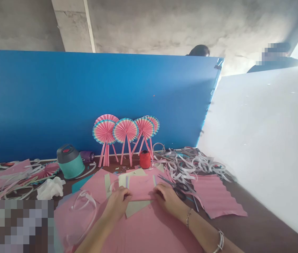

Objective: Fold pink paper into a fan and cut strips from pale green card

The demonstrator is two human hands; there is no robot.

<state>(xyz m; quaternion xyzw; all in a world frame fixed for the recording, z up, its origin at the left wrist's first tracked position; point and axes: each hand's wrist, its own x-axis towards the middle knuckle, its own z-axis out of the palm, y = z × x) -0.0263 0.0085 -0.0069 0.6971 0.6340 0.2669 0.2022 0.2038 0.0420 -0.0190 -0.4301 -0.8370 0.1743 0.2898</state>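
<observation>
A small pink paper piece (141,188) with a straight fold or edge along its near side lies between my hands. My left hand (118,197) pinches its left end, thumb and fingers together. At the opposite end, my right hand (166,196) has its fingers curled closed on the paper. Pale green paper (138,208) shows beneath it, over large pink sheets (154,233). Scissors (179,189) with dark handles lie beside my right hand, partly hidden by it. Pink pleated round paper fans (125,130) stand behind, against the blue panel.
A red spool (145,160) stands in front of the fans. A green-grey container (70,161) and crumpled white tissue (50,188) are on the left. Curled paper strips (191,163) and a wavy pink sheet (219,195) lie right. Blue (59,105) and white (270,140) panels enclose the table; people are beyond.
</observation>
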